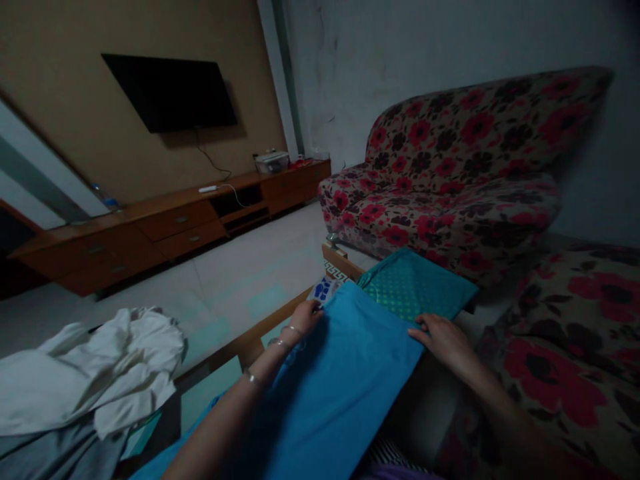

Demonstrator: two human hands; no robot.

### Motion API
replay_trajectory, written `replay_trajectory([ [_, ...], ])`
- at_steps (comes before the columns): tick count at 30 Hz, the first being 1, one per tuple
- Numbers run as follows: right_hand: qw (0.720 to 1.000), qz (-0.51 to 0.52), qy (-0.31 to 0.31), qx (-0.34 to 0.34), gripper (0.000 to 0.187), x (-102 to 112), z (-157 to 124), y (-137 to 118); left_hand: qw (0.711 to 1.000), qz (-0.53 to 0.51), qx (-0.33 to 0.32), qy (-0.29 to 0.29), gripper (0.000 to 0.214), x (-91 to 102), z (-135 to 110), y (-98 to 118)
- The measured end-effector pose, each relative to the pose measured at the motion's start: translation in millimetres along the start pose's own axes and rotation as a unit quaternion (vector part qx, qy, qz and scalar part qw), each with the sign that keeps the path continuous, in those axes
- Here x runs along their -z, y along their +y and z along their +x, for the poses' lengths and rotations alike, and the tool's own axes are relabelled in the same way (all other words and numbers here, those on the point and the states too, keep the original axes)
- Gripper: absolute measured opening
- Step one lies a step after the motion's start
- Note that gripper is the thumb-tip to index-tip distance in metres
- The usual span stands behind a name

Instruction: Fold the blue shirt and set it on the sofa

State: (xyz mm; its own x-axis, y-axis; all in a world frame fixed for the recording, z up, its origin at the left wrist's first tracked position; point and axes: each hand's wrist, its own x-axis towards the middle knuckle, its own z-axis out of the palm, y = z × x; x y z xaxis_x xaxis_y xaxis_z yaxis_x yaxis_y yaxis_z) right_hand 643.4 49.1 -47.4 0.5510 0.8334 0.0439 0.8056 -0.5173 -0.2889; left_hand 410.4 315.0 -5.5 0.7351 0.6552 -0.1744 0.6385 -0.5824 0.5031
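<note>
Your left hand [306, 317] and right hand [441, 343] sit spread apart, pinching the blue cloth [340, 380] along its far edge (green patterned cloth [415, 283] just beyond).

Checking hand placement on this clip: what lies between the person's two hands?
In the head view, a folded blue cloth fills the stretch between the left hand and the right hand, which hold its edges; a green patterned cloth lies beyond it.
</note>
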Motion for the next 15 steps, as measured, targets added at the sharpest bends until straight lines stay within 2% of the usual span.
replay_trajectory([
  [3, 1.000, -0.002, -0.012, -0.013, 0.033, -1.3, 7.0, -16.4, 1.000, 0.003, 0.026, -0.005, 0.039, -10.5, 52.6, 26.7],
  [6, 0.999, 0.003, -0.042, -0.026, 0.029, 0.4, 10.3, -24.7, 0.998, -0.002, 0.044, -0.034, 0.039, -13.0, 83.4, 38.8],
  [10, 0.996, 0.027, -0.076, -0.026, 0.026, 5.5, 12.7, -21.6, 0.992, -0.019, 0.047, -0.111, 0.025, -6.0, 103.6, 39.3],
  [15, 0.998, 0.031, -0.056, 0.022, 0.014, 7.8, 16.9, -15.8, 0.983, -0.066, 0.029, -0.168, 0.030, 6.8, 112.4, 33.5],
])
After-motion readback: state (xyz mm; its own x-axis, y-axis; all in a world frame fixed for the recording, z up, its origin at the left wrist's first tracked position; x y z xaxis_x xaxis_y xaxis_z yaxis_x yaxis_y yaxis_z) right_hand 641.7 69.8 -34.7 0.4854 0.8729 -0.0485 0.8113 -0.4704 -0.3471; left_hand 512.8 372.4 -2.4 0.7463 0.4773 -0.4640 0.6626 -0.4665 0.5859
